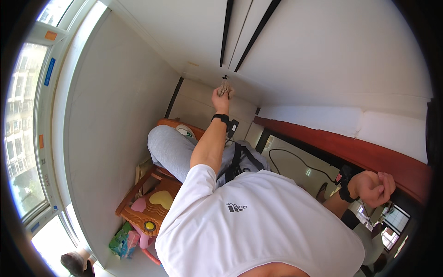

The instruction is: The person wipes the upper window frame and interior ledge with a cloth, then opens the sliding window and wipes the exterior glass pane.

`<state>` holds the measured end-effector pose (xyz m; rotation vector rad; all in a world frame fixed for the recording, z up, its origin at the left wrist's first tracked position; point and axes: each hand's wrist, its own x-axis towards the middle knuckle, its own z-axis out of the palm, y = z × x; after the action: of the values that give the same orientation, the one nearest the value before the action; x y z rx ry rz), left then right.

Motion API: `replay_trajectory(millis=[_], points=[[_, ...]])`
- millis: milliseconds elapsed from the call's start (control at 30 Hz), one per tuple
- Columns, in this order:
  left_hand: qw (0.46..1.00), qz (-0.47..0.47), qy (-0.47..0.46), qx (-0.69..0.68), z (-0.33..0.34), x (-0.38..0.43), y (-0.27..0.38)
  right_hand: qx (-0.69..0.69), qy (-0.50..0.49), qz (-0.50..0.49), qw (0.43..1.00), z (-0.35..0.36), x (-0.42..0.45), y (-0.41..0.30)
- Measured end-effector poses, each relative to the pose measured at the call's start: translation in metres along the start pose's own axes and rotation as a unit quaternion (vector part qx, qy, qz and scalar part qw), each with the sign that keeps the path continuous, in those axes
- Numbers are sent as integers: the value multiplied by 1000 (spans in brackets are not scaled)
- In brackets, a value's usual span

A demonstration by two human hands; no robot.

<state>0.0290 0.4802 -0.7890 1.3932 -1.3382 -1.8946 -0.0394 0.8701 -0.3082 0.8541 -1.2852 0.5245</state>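
Observation:
My left hand [221, 98] is raised and closed on a crumpled greyish-beige cloth [225, 89]. Just beyond the cloth is a small black knob or fitting [225, 77] on the white cabinet front [311, 59]; whether they touch cannot be told. Two long black strips, apparently door handles [258, 34], run along this cabinet. At the right, my right hand [375, 188] is held with its fingers curled in and nothing visible in it, close to a red-brown wooden ledge [332, 145]. Black bands with small devices sit on both wrists.
A carved wooden chair [157, 200] with heart shapes stands lower left, beside colourful packages [124, 242]. A pale panel [114, 114] and a window [26, 138] line the left. A black cable [301, 155] hangs towards the right wrist. Another person's head [73, 263] shows bottom left.

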Motion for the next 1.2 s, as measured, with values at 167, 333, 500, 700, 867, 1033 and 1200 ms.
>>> replay_trajectory(millis=[167,333,500,700,867,1033,1200], points=[[941,-271,54,-198,-56,-38,19,-13,-9,61,998,-8,-4,-12],[950,-247,60,-181,-103,-14,53,6,34,182,983,1,2,-26],[972,-94,41,-212,-125,33,142,168,86,429,883,39,33,-84],[968,56,15,-244,-128,48,259,255,-152,327,897,114,14,-143],[932,293,120,-176,-145,58,362,348,-225,377,828,189,44,-158],[885,384,232,-122,-152,89,413,341,-201,362,844,200,20,-162],[880,365,301,-43,-167,118,392,294,-221,426,827,171,-3,-142]])
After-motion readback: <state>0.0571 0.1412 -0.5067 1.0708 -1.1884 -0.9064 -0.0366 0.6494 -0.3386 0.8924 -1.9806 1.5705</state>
